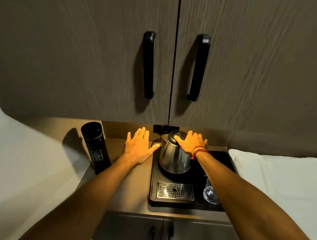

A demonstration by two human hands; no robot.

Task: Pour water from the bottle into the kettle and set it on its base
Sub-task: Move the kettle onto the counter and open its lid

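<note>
A steel kettle [173,157] with a dark lid stands upright on its round black base [167,172], on a black tray. Its spout points left. A tall black bottle [95,146] with a white label stands on the counter at the left, cap on. My left hand [139,146] hovers flat with fingers spread between bottle and kettle, its thumb close to the spout. My right hand [191,141] rests over the kettle's lid and handle side, fingers spread; the handle is hidden under it.
The black tray [223,160] also holds a perforated metal drip grate [175,190] and a clear glass [210,193] under my right forearm. Cupboard doors with black handles [148,64] hang above. White bedding lies left and right. A wall socket [160,128] sits behind the kettle.
</note>
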